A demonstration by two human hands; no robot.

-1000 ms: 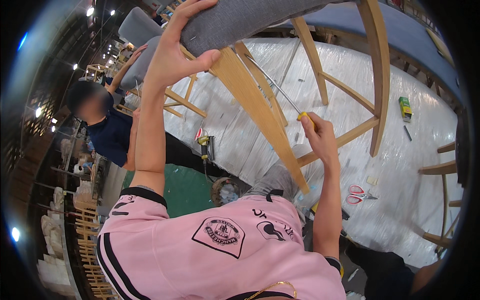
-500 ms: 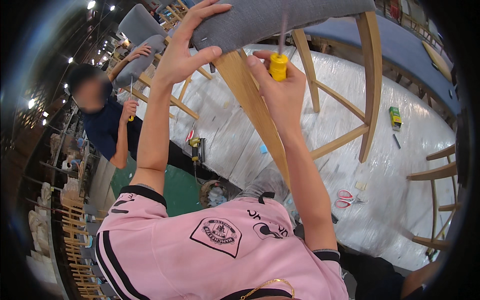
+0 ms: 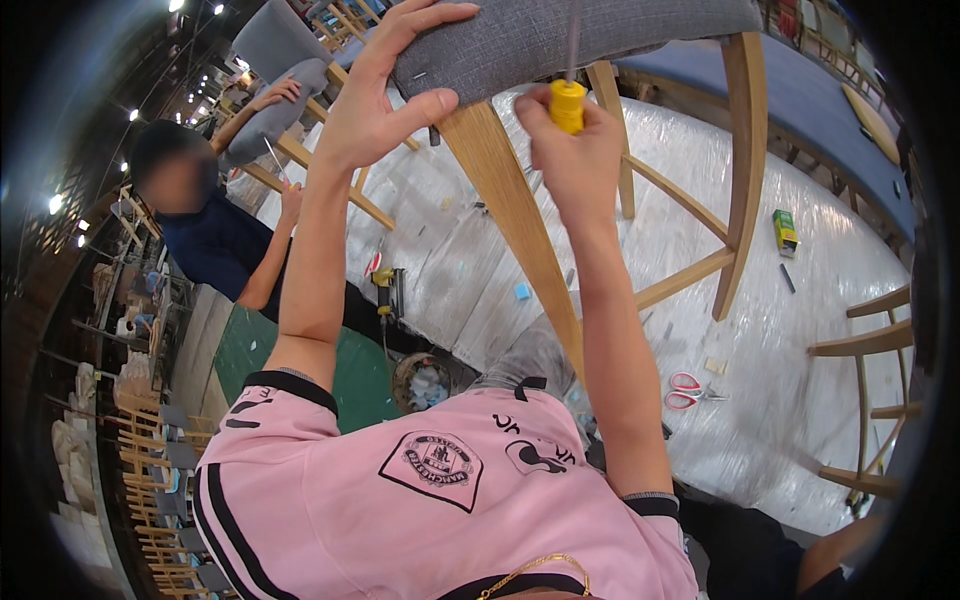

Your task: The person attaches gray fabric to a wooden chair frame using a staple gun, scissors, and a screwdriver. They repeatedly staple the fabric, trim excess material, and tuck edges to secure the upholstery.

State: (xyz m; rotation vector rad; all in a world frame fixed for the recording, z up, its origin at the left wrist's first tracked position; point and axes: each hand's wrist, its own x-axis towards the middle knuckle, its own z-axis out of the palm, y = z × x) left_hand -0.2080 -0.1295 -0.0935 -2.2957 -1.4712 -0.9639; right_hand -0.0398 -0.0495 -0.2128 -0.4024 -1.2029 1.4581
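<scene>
A chair with a grey fabric seat (image 3: 560,45) and light wooden legs (image 3: 505,190) stands tilted in front of me. My left hand (image 3: 375,115) grips the left corner of the seat, thumb along its lower edge and fingers reaching over the top. In my right hand (image 3: 580,150), closed beneath the seat's front edge, is a screwdriver with a yellow handle (image 3: 568,105). Its thin shaft points upward, blurred, in front of the fabric; the tip is out of view.
Plastic film covers the worktable (image 3: 690,340). On it lie red-handled scissors (image 3: 684,391), a green-yellow box (image 3: 785,232), a blue foam bit (image 3: 522,291) and a yellow staple gun (image 3: 384,290). At left a co-worker (image 3: 215,225) handles another grey chair. Chair legs (image 3: 865,345) stand at right.
The screwdriver and my right hand have shifted slightly right, with the fist turned. My left hand keeps its hold on the seat corner. The co-worker's tool hand has moved right and up.
</scene>
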